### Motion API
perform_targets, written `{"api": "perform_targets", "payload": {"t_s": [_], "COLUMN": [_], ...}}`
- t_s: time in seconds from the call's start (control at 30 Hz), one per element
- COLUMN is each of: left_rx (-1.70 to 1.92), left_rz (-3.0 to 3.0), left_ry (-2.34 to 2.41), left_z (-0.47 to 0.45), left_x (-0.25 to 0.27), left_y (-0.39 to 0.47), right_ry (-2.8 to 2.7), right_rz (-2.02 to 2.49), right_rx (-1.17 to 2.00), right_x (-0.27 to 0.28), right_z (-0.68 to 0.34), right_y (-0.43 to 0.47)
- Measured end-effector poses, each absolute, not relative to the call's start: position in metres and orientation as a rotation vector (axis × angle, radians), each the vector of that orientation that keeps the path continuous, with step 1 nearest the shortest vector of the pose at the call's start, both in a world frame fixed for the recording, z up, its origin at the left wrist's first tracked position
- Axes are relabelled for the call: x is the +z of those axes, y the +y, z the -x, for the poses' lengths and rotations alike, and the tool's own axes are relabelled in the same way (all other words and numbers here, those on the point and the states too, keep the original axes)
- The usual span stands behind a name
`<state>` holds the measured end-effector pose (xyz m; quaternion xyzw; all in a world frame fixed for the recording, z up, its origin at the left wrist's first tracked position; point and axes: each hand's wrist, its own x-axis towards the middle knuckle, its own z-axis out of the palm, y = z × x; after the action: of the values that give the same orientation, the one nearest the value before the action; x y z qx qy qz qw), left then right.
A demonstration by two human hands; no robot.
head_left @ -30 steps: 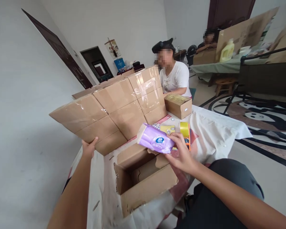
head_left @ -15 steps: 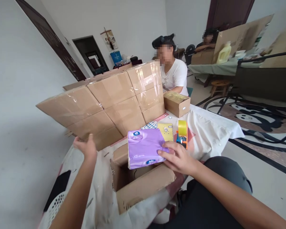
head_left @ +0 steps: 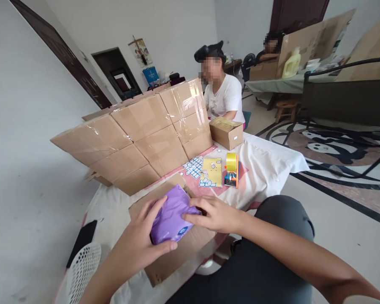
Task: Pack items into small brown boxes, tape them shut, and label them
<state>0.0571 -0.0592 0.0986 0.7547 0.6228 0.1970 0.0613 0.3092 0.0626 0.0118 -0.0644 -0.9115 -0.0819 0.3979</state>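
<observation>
A purple pack of tissues (head_left: 174, 213) is held between my two hands, tilted, over the open cardboard box (head_left: 174, 261). My left hand (head_left: 148, 228) wraps the pack's left end, thumb at the near side and fingers over the far side. On the right end, my right hand (head_left: 210, 213) grips with its fingertips, the fingers bent. The pack and my hands hide most of the box's inside. Beyond my right hand lie a tape dispenser (head_left: 232, 171) with a yellow roll and a yellow sheet (head_left: 213, 171) with small white label pieces on it.
A wall of taped cardboard boxes (head_left: 158, 131) stands along the table's far side. A closed small box (head_left: 227, 133) sits at its right end, near a seated person (head_left: 226, 95) in white. A white perforated basket (head_left: 84, 270) and a black flat item (head_left: 81, 242) are at left.
My left hand has come from beside the stacked boxes to take hold of the tissue pack. The pack has moved lower and left, tilting over the box. My right hand still grips it.
</observation>
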Motion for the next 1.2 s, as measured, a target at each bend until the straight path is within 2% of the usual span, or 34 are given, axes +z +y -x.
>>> {"api": "perform_targets", "payload": {"t_s": [0.13, 0.4, 0.6, 0.77, 0.97, 1.2], "left_rx": [0.421, 0.404, 0.406, 0.352, 0.432, 0.46], "left_rz": [-2.29, -2.394, -2.418, -2.342, -2.233, -2.147], "left_ry": [1.947, 2.266, 2.277, 2.167, 2.129, 2.101], "left_z": [-0.053, -0.005, 0.018, -0.001, -0.016, -0.006], "left_x": [0.1, 0.099, 0.094, 0.091, 0.084, 0.082], "left_y": [-0.053, -0.053, -0.07, -0.067, -0.054, -0.061], "right_ry": [-2.278, -2.4, -2.541, -2.573, -2.54, -2.582], "right_rz": [0.193, 0.239, 0.293, 0.138, 0.219, 0.132], "right_rx": [-0.124, 0.301, 0.223, 0.265, 0.164, 0.301], "right_x": [0.012, 0.011, 0.017, 0.029, 0.026, 0.034], "right_z": [-0.308, -0.308, -0.314, -0.31, -0.299, -0.295], "right_y": [0.059, 0.068, 0.061, 0.064, 0.083, 0.089]}}
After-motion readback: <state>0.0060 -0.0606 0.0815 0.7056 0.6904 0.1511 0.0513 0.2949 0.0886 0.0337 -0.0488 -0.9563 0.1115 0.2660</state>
